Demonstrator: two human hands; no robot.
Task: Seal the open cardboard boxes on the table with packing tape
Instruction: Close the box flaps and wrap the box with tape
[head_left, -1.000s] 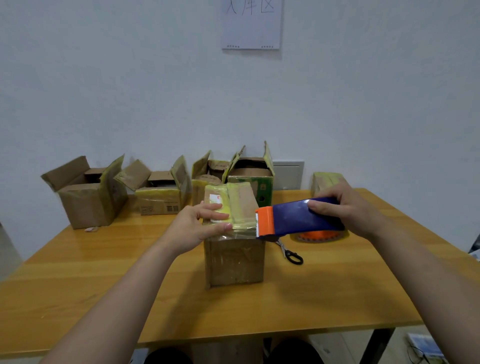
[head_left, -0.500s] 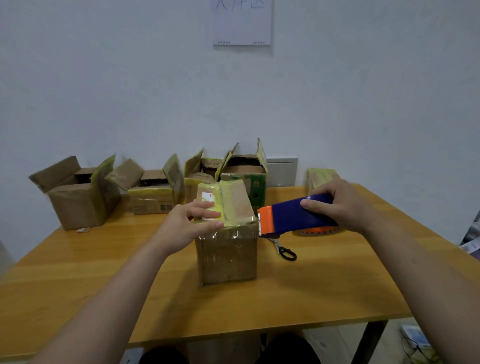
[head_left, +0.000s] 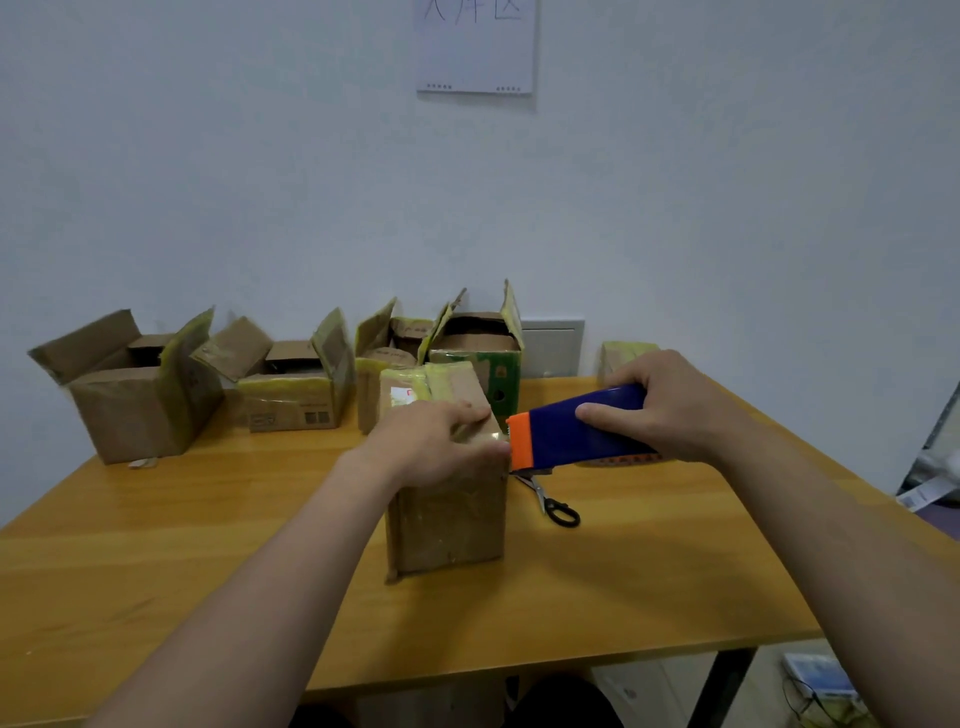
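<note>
Open boxes (head_left: 135, 405): far edge, flaps up.
Box (head_left: 449, 519): closed, middle of worktop (head_left: 649, 571).
Tape dispenser (head_left: 566, 434): orange end at Box's top right edge.
Right hand (head_left: 675, 410): grips Tape dispenser.
Left hand (head_left: 431, 449): flat fingers press Box top.
Scissors (head_left: 556, 506): right of Box.

Reaching forward with both bare forearms. Pressing flat on the box (head_left: 452, 519) top with the left hand (head_left: 436, 447), fingers straight and pointing right. Gripping the tape dispenser (head_left: 561, 436) with the right hand (head_left: 670, 410), fingers curled over it.
</note>
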